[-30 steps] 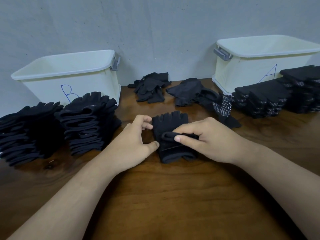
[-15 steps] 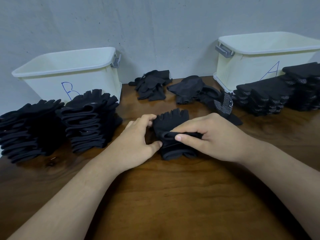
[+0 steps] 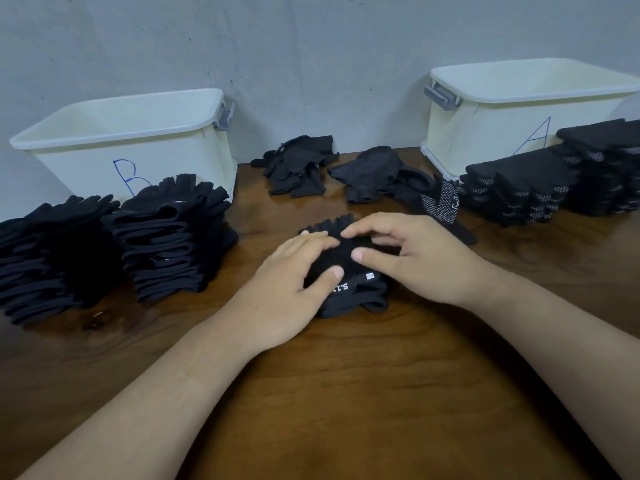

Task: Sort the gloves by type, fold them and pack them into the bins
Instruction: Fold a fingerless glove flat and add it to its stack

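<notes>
The brown wooden tabletop [image 3: 346, 393] carries a cream bin marked B [image 3: 138, 161] at back left and a cream bin marked A [image 3: 485, 133] at back right. 2 stacks of folded black gloves [image 3: 166, 237] stand before B, and dotted stacks [image 3: 519, 188] stand before A. 2 loose heaps [image 3: 298, 168] lie between the bins. 1 folded glove [image 3: 353, 299] lies at the centre.

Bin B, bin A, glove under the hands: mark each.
Bin B [image 3: 180, 157], head view, front wall, right of centre.
Bin A [image 3: 485, 133], head view, front wall, left part.
Glove [image 3: 353, 303], head view, near folded edge.
</notes>
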`<state>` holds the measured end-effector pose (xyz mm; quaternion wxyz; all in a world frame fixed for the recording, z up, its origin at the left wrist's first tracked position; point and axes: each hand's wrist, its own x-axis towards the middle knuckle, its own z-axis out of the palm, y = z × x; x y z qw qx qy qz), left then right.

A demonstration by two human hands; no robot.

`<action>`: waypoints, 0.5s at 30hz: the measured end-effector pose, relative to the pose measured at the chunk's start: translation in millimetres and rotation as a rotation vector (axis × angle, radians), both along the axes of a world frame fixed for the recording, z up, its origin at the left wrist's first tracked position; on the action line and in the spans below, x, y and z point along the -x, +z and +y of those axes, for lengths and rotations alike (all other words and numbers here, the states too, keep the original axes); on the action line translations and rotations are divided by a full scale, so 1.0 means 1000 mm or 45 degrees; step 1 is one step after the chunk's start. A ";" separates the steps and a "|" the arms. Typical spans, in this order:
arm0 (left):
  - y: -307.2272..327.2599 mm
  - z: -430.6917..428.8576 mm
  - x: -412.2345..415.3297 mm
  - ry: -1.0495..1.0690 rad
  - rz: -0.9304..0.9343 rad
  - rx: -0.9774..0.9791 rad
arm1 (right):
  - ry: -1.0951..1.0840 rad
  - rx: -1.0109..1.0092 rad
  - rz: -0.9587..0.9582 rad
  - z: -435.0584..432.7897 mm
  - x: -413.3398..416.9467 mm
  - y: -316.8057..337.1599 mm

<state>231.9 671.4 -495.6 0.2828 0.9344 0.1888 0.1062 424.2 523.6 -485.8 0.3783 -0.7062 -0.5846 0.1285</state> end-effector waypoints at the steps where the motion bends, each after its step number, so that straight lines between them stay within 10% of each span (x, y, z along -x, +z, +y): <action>1: -0.001 0.000 0.000 -0.015 0.062 -0.012 | 0.027 0.082 -0.064 0.000 -0.002 -0.001; 15: 0.001 0.000 -0.001 -0.159 0.550 -0.284 | 0.316 0.836 -0.385 -0.005 -0.022 0.003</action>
